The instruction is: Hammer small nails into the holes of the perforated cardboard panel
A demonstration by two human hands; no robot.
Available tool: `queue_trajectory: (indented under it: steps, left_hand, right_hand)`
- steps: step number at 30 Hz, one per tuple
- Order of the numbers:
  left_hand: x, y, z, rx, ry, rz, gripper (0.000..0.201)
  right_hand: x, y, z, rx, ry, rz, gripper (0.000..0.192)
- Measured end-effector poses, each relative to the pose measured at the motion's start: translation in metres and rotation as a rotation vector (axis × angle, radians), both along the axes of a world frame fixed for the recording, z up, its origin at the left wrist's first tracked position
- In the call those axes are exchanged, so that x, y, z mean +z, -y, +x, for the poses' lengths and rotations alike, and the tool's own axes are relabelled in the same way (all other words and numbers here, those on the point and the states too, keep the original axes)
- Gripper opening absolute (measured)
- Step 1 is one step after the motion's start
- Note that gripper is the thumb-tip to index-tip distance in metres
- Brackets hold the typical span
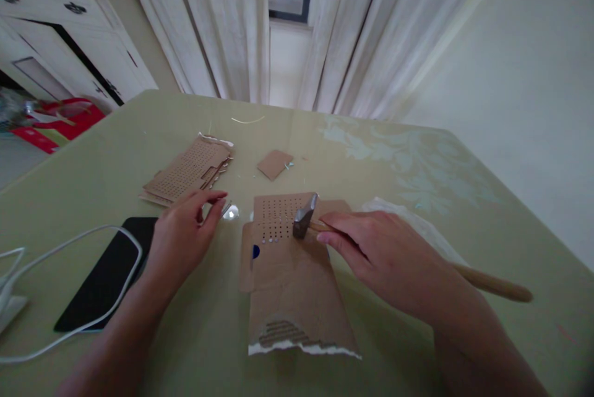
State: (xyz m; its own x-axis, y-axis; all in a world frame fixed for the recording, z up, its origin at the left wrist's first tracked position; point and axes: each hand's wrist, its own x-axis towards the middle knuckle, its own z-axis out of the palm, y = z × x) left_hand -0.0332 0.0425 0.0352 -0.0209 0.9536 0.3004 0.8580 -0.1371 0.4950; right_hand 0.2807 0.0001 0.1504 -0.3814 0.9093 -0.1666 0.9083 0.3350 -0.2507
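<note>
Right hand (366,239) is gripping, partly hiding, a hammer (304,217); left hand (186,230) is pinching something indistinct (226,208); holes (275,213) are dotting torn cardboard (290,279).

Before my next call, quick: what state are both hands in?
Left hand: closed in a pinch on a small thin piece; what exactly can't be told.
Right hand: closed, holding the hammer.

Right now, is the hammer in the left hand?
No, the right hand holds the hammer by its wooden handle.
</note>
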Motion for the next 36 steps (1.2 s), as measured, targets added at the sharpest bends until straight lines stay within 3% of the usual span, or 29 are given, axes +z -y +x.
queue_trajectory:
  steps: [3, 7, 15, 21, 23, 27, 30, 33, 36]
  left_hand:
    - [-0.009, -0.01, -0.018, 0.134, -0.257, -0.134, 0.035]
    - [-0.016, -0.013, -0.022, 0.12, -0.342, -0.249, 0.034]
    - [-0.02, -0.008, -0.019, 0.049, -0.446, -0.278, 0.03]
    - [-0.013, 0.0, -0.013, 0.069, -0.569, -0.216, 0.032]
    - [-0.009, 0.0, -0.01, 0.08, -0.474, -0.132, 0.029]
    - [0.002, 0.005, 0.009, -0.08, 0.13, 0.027, 0.024]
    - [0.009, 0.02, 0.032, -0.204, 0.445, 0.011, 0.019]
    - [0.014, 0.034, 0.05, -0.273, 0.588, -0.056, 0.012]
    - [0.016, 0.039, 0.057, -0.314, 0.575, -0.058, 0.007]
  right_hand:
    - [0.0, 0.0, 0.001, -0.002, -0.006, 0.004, 0.034]
    - [-0.002, -0.001, 0.001, -0.003, -0.012, -0.006, 0.034]
    - [-0.001, 0.0, 0.001, -0.009, -0.019, -0.008, 0.033]
    - [-0.002, -0.001, 0.0, -0.004, -0.031, -0.007, 0.033]
    - [-0.001, -0.001, 0.0, -0.002, -0.02, 0.002, 0.033]
    - [0.001, 0.0, -0.001, 0.017, 0.021, 0.027, 0.035]
    - [0.002, 0.001, -0.001, 0.045, 0.026, 0.045, 0.037]
    - [0.002, 0.0, -0.003, 0.031, 0.016, 0.053, 0.036]
    - [0.003, -0.001, -0.003, 0.018, 0.023, 0.05, 0.037]
